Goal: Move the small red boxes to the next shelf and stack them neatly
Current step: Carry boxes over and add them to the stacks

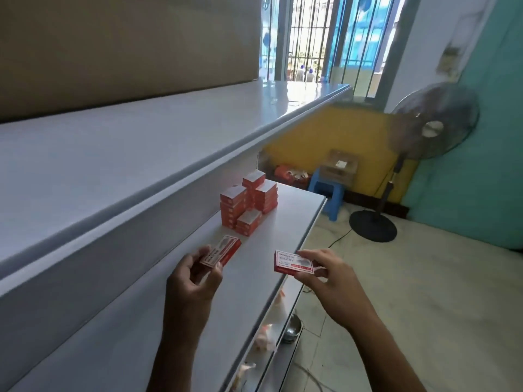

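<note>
Several small red boxes stand in uneven stacks [249, 203] at the far end of the middle white shelf [294, 222]. My left hand [192, 281] pinches one small red box [222, 251] with a white label, held just above that shelf. My right hand [325, 275] pinches another small red box [293, 263] by its right edge, over the shelf's front lip. Both held boxes lie roughly flat, label side up, a short way in front of the stacks.
A wide white upper shelf [141, 142] runs overhead at left, with a large cardboard box [113, 46] on it. Below, a lower shelf holds bags and a metal bowl [293, 331]. A standing fan [433, 128], a blue stool [329, 192] and a cable lie on the tiled floor.
</note>
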A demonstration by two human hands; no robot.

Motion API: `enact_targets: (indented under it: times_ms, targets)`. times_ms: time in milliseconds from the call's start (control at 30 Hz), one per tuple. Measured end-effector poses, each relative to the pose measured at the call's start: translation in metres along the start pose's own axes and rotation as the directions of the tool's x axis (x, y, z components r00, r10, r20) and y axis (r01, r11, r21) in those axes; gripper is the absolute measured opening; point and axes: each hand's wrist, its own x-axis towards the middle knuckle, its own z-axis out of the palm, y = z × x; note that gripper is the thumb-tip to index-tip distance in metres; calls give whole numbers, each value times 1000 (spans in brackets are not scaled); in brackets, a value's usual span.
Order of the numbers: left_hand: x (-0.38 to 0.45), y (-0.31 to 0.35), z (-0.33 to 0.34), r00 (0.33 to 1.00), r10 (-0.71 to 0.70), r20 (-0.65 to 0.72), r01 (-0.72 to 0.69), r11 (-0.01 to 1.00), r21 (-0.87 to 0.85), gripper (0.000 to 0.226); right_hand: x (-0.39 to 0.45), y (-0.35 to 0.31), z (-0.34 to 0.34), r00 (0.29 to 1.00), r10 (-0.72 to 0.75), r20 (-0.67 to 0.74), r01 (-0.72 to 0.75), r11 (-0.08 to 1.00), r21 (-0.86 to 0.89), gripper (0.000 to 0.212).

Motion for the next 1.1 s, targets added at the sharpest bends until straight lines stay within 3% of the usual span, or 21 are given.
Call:
enact_targets:
  times_ms: [233, 467, 567, 700, 1100]
  targets:
    - [45, -9, 32, 999, 43, 19, -43, 999, 28, 40, 77, 26, -1, 1000, -2, -11, 2, 1000, 0, 36]
    - [85, -14, 65, 998, -16, -62, 13, 999, -49, 46, 196, 46, -1, 984, -168, 55, 169, 986, -10, 39]
    - [102, -11, 82, 984, -9, -176, -5, 997, -77, 52, 254, 58, 7, 946, -316, 74, 315, 949, 23, 38]
    - [125, -9, 114, 957, 6, -290, -22, 998, -51, 27, 312, 68, 18, 898, -405, 174, 409, 912, 11, 37]
    - [146, -4, 201, 898, -14, -439, 19, 1000, 9, 39, 361, 98, 39, 764, -552, 334, 458, 828, 322, 43]
